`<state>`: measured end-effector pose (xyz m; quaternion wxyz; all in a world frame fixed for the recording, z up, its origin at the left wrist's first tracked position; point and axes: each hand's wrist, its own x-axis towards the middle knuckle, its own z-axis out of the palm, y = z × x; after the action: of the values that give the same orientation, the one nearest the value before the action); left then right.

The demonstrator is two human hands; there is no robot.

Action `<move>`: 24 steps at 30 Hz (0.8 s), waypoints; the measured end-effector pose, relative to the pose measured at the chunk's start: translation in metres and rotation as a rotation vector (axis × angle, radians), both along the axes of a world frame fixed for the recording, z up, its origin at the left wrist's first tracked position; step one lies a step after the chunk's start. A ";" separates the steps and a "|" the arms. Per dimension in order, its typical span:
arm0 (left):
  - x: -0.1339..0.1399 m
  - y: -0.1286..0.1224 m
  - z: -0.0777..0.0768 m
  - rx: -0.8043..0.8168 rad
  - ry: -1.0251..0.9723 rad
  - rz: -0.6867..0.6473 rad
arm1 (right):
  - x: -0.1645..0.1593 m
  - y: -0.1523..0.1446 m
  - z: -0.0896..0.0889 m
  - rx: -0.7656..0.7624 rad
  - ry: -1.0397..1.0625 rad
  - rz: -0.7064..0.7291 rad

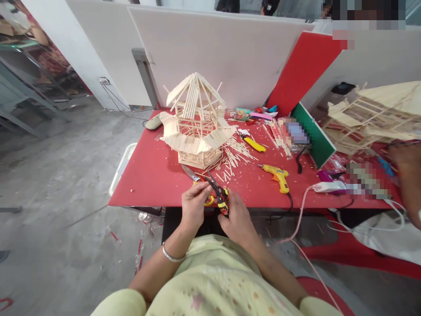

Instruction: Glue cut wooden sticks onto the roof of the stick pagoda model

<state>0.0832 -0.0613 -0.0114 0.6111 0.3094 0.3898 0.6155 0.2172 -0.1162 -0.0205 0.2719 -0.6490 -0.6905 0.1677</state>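
Observation:
My right hand is wrapped round the black, yellow and red handles of a pair of pliers, whose dark jaws are parted and point up-left. Close beside the jaws, my left hand is closed in a pinch; what its fingertips hold is too small to make out. Under and behind the left fingers lie scissors with yellow handles, partly hidden. Just beyond stands a tiered pavilion model built from thin wooden sticks, with a pointed roof. Loose cut sticks are scattered at its right.
On the red table lie a yellow glue gun, a yellow-handled cutter and packs of sticks. A green board stands before another stick model. Another person's arm reaches in at right. White cables hang over the front edge.

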 end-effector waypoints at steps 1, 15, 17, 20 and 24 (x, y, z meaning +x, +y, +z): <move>0.000 0.000 0.000 0.002 -0.002 0.006 | -0.001 -0.001 -0.001 -0.001 0.003 0.001; -0.004 -0.009 0.003 0.187 0.140 0.085 | -0.014 -0.007 0.000 0.006 0.062 0.006; -0.003 -0.011 0.004 0.216 0.164 0.117 | -0.015 -0.007 0.000 -0.011 0.075 -0.001; 0.001 -0.014 0.004 0.212 0.161 0.134 | -0.016 -0.007 -0.002 -0.092 0.148 -0.046; 0.008 -0.015 0.004 0.140 0.097 0.110 | -0.015 -0.005 -0.004 -0.104 0.251 -0.030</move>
<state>0.0910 -0.0767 -0.0074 0.5336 0.3588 0.3913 0.6583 0.2018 -0.1210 -0.0240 0.3248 -0.6464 -0.6315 0.2791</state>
